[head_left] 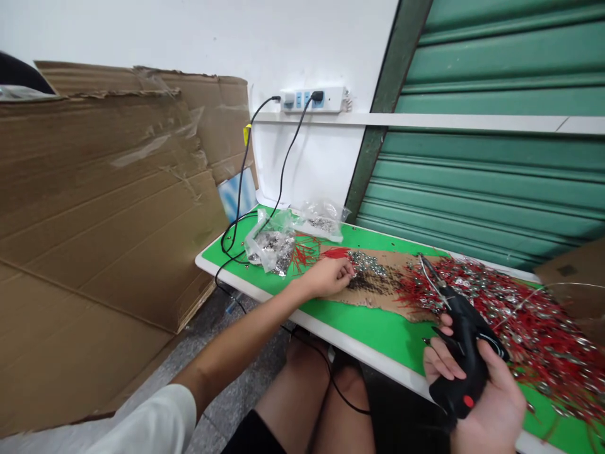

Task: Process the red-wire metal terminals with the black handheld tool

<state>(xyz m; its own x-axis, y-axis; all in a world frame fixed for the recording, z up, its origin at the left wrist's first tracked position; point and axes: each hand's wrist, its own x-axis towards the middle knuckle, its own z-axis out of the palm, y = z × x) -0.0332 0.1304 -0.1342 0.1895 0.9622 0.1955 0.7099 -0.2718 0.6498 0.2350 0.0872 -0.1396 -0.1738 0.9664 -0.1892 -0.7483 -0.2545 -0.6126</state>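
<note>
My right hand [477, 384] is wrapped round a black soldering gun [466, 340] with a red button at the base of its grip. Its thin metal tip points up and away, over the heap of red wires with shiny metal ends [515, 321]. A thin pale wire runs from the gun off to the right. My left hand [333, 276] rests at the brown cardboard strip [378, 304], its fingers curled together; what they pinch, if anything, is too small to see. Beside those fingers lie small silvery metal parts [368, 263] and rows of dark little pieces [373, 284].
Two clear bags of metal parts, a nearer one [274, 249] and a farther one [324, 222], lie on the green tabletop [378, 331]. Loose red wires [307, 251] are near them. Black cables hang from a power strip [314, 99]. Large cardboard [104, 239] stands left.
</note>
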